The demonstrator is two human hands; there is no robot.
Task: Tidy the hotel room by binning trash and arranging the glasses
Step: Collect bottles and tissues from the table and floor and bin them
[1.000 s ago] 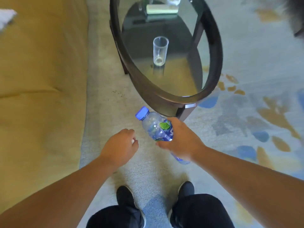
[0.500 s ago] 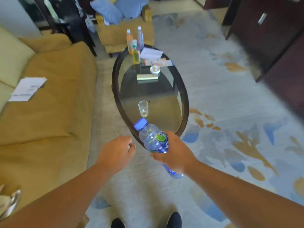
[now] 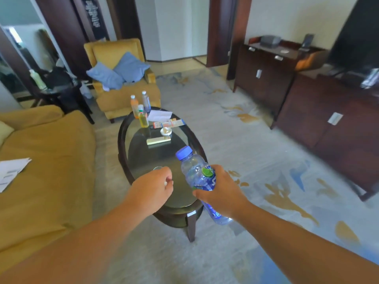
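Note:
My right hand point(image 3: 223, 193) grips a clear plastic water bottle point(image 3: 195, 171) with a blue cap and blue label, tilted cap-up over the near end of the oval glass coffee table point(image 3: 121, 144). My left hand point(image 3: 151, 187) hovers beside it with its fingers curled in; a tiny white speck shows at the thumb tip and I cannot identify it. Only the rim of a clear glass point(image 3: 158, 168) shows behind that hand. At the table's far end stand three drink bottles point(image 3: 143, 117), a white paper point(image 3: 160, 115), flat packets point(image 3: 170, 124) and a small round dish or glass point(image 3: 165, 131).
A mustard sofa point(image 3: 47, 160) with papers point(image 3: 10, 171) on it runs along the left. An armchair point(image 3: 123, 95) with blue cushions stands past the table. Dark wooden cabinets point(image 3: 307, 103) line the right wall, with patterned carpet between them and the table.
The view has lifted from the floor and my feet to the whole room. Both hands rose over the table's near end, and the left hand now covers the glass.

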